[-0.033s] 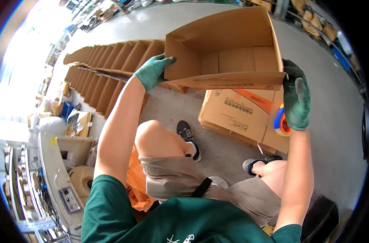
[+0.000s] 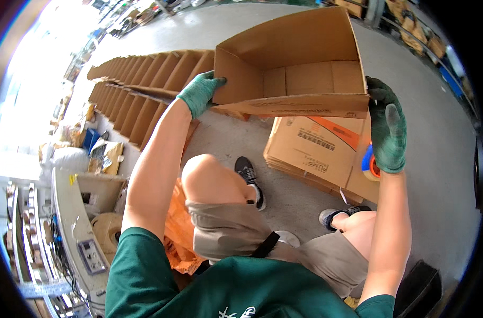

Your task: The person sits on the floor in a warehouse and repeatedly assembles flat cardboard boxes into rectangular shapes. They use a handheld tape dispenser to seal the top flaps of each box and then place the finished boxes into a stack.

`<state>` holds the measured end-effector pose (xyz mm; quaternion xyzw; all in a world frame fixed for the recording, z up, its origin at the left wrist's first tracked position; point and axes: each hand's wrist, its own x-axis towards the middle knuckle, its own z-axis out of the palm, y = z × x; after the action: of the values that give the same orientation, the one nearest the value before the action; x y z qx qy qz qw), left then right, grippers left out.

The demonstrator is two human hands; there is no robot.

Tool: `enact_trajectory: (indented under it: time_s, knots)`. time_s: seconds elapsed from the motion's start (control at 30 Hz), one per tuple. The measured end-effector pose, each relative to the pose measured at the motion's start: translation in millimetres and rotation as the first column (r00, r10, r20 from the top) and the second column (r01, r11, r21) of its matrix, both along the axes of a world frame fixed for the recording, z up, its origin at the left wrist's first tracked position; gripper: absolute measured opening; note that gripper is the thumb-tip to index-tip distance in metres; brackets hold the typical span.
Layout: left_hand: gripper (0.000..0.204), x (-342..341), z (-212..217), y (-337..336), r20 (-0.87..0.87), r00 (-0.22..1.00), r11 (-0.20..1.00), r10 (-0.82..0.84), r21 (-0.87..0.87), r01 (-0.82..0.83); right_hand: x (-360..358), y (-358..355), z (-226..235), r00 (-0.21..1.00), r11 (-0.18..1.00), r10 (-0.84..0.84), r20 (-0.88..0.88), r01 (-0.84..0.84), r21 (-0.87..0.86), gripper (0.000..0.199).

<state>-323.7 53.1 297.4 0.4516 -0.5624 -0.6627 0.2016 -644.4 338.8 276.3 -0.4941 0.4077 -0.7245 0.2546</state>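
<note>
Between my two gloved hands I hold an open cardboard box [image 2: 308, 47], raised off the floor with its open side toward me. My left hand [image 2: 200, 94], in a green glove, grips the box's left wall, its thumb over the edge. On the opposite side my right hand [image 2: 388, 130] supports the right wall near the lower corner; some of its fingers are hidden behind the box. Below lies a stack of flattened printed cartons [image 2: 310, 146]. A blue, yellow and orange tape roll or dispenser [image 2: 370, 163] rests on the stack, partly covered by my right wrist.
Two long rows of upright cardboard boxes [image 2: 146, 71] stretch away at the left. Nearer on that side are a grey cabinet [image 2: 72, 222] with a socket panel and an orange sack [image 2: 180, 233]. Shelving with goods [image 2: 432, 47] lines the far right.
The held box has shifted very slightly left against the background. Both hands keep the same hold.
</note>
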Motion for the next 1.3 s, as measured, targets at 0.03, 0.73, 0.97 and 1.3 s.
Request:
enact_trajectory:
  time_s: [0.03, 0.73, 0.97, 1.3]
  knots:
    - [0.038, 17, -2, -3, 0.090, 0.994, 0.993, 0.058, -0.110, -0.048, 11, -4, 5, 0.999, 0.998, 0.035, 0.006, -0.035, 0.048, 0.051]
    - [0.050, 415, -354, 49, 0.341, 0.331, 0.456, 0.880, -0.404, -0.793, 3, 19, -56, 0.980, 0.837, -0.184, 0.076, 0.116, 0.535, 0.045]
    - [0.022, 254, -253, 99, 0.818, 0.436, 0.686, 0.375, -0.561, 0.464, -1, 30, -76, 0.996, 0.786, -0.092, -0.017, 0.083, 0.613, 0.041]
    - [0.067, 234, -244, 15, 0.995, 0.095, 0.989, 0.043, -0.056, 0.137, 0, 38, -87, 0.999, 0.703, 0.031, -0.042, 0.008, 0.711, 0.038]
